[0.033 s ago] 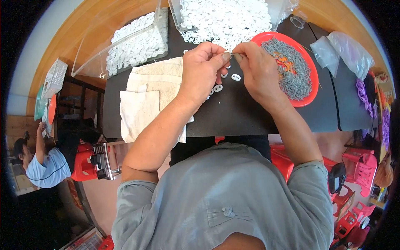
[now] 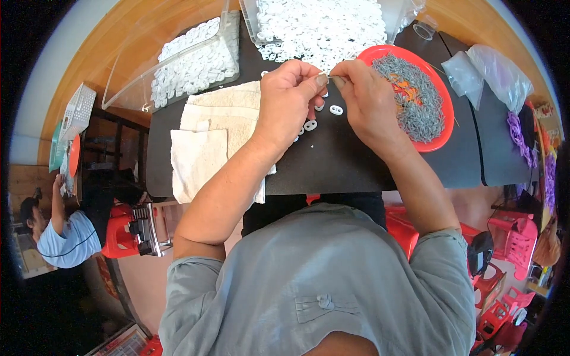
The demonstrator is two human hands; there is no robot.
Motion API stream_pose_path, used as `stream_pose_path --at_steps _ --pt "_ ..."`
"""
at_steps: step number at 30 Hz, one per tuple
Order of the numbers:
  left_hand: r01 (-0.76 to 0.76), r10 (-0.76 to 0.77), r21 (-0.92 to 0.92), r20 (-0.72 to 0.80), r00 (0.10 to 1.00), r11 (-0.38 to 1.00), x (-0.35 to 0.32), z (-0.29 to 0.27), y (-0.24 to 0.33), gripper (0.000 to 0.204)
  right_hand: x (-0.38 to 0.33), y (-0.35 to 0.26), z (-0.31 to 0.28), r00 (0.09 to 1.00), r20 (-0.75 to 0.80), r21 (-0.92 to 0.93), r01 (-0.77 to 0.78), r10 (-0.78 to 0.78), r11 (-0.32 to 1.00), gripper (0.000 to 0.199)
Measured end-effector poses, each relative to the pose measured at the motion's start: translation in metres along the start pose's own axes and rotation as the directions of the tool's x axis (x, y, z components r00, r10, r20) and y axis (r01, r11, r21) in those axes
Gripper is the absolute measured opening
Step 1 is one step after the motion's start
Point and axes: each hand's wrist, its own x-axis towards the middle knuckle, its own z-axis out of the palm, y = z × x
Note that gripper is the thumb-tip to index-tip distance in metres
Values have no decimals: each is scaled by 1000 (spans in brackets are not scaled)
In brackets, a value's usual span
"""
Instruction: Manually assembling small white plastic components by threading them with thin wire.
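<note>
My left hand [image 2: 285, 101] and right hand [image 2: 368, 101] meet fingertip to fingertip above the black worktop [image 2: 356, 166], both pinched tight on one tiny piece [image 2: 326, 77] between them. It looks like a small white part with something thin and grey going into it, but it is too small to tell exactly. Thumb and forefinger of each hand are pressed together, the other fingers curled.

Just below my hands a few loose white oval rings [image 2: 336, 110] lie on the worktop. A big heap of the same rings [image 2: 320, 26] sits behind, spilling from a clear tray. A second clear bin of white parts [image 2: 193, 62] is to the left. The red plate [image 2: 442, 127] of thin grey pins [image 2: 409, 98] is just beside my right hand. Folded beige towels [image 2: 205, 139] lie under my left forearm.

Handling, my guess: the rings are light, hard plastic, smooth and a bit slippery, easy to flick away. Best taken by the outer edges, holes kept free. The pins seem stiff and springy, so pinch near the end.
</note>
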Motion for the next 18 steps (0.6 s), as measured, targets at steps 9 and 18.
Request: stream_pose_path --at_steps 9,18 --pt "-81 89 137 -52 995 987 -3 6 -8 11 -4 3 3 1000 27 16 -14 14 1000 13" --pt "-230 261 273 -85 962 934 -2 8 -25 10 -6 -3 16 1000 -22 12 -12 12 1000 13"
